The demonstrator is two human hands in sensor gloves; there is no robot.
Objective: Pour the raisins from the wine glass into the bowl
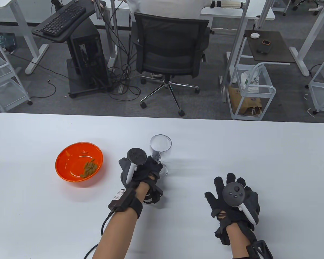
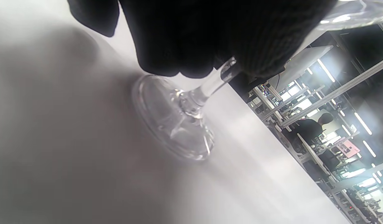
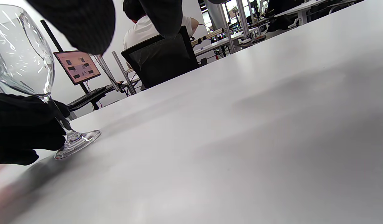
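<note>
An empty clear wine glass (image 1: 161, 151) stands upright on the white table, its foot (image 2: 176, 124) flat on the surface. My left hand (image 1: 143, 172) grips its stem; the fingers (image 2: 191, 37) wrap the stem just above the foot. The glass also shows in the right wrist view (image 3: 23, 59). An orange bowl (image 1: 70, 172) sits to the left of the glass and holds a small pile of raisins (image 1: 89, 167). My right hand (image 1: 232, 194) rests flat on the table to the right, fingers spread, holding nothing.
The white table (image 1: 232, 151) stretches wide on all sides. Its far edge lies just beyond the glass. An office chair (image 1: 170, 54), desks and wire carts stand on the floor past that edge.
</note>
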